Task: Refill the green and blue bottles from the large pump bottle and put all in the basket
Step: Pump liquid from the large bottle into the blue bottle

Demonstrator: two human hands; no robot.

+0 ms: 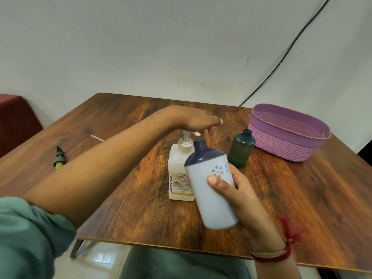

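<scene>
The large pump bottle (179,174) stands mid-table, pale with a printed label. My left hand (198,121) lies flat over its white pump head with the fingers straight. My right hand (235,190) grips the blue bottle (211,184), white-bodied with a dark blue top and no cap. That bottle is tilted, its open neck just under the pump spout. The green bottle (241,149) stands uncapped to the right, next to the purple basket (285,147), which looks empty.
A spray cap with a yellow-green end (59,158) lies at the table's left, and a thin white tube (97,137) lies behind my left arm. A black cable (281,61) runs down the wall. The table's near edge is by my lap.
</scene>
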